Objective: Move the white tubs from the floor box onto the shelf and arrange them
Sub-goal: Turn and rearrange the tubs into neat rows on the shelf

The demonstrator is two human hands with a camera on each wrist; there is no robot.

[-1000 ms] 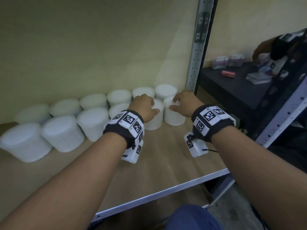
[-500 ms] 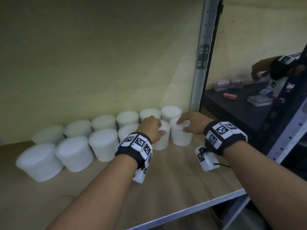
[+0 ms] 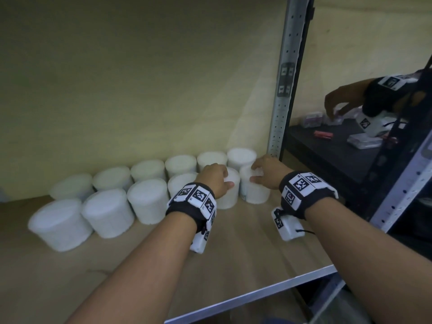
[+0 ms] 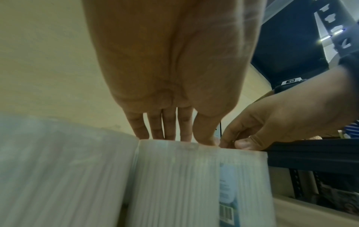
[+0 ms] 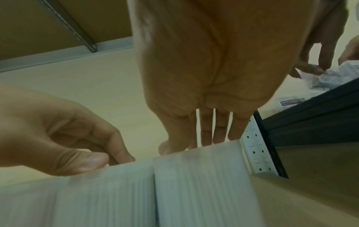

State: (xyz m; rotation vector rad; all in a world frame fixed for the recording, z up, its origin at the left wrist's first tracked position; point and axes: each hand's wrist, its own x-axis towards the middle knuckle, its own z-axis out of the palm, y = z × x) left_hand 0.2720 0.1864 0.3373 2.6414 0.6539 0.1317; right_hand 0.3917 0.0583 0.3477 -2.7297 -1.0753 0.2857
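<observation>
White ribbed tubs stand in two rows on the wooden shelf (image 3: 245,253): a back row (image 3: 180,166) against the wall and a front row (image 3: 107,213). My left hand (image 3: 214,178) lies over the top of a front-row tub (image 3: 228,197), fingers curled over its lid and thumb at the near rim. My right hand (image 3: 268,174) grips the rightmost front tub (image 3: 254,192) the same way. The two tubs stand side by side and touch. The left wrist view shows my left hand (image 4: 174,130) on its tub (image 4: 174,176); the right wrist view shows my right hand (image 5: 204,135) on its tub (image 5: 200,176).
A perforated metal upright (image 3: 284,90) stands just right of the tubs. Beyond it is a dark shelf (image 3: 327,148) with small packets, where another person's hand (image 3: 341,99) is reaching. The shelf's metal front edge (image 3: 257,298) runs below my forearms.
The head view has tilted up, so the shelf sits lower in the frame. Both hands stay on the same two tubs. The other person's hand has dropped toward the packets.
</observation>
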